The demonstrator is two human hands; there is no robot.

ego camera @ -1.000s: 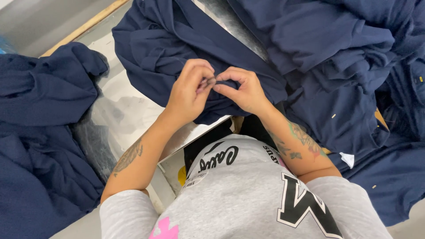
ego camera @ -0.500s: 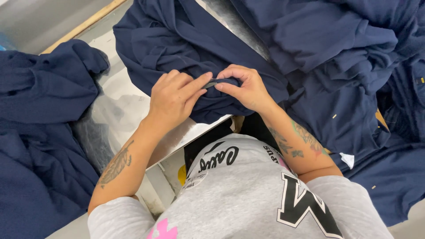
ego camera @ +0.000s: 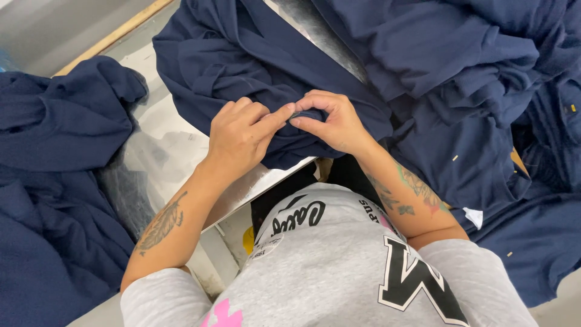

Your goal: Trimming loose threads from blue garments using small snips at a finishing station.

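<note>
Garment (ego camera: 266,72), navy, lies bunched on the table (ego camera: 169,151), directly under and beyond both hands. Left hand (ego camera: 239,136) pinches a fabric fold between thumb and forefinger; right hand (ego camera: 333,121) pinches the same fold, fingertips meeting those of the left. Other fingers curl in.

For clean work, hold the fold taut between both pinches, keep the grips close together, and rest the wrists on the cloth to steady them.

The pinched edge runs across, from one hand to the other. The garment's long axis appears to run away from the hands, toward the far side; which end faces the person cannot be told. More navy cloth (ego camera: 54,151) lies left of the left hand
</note>
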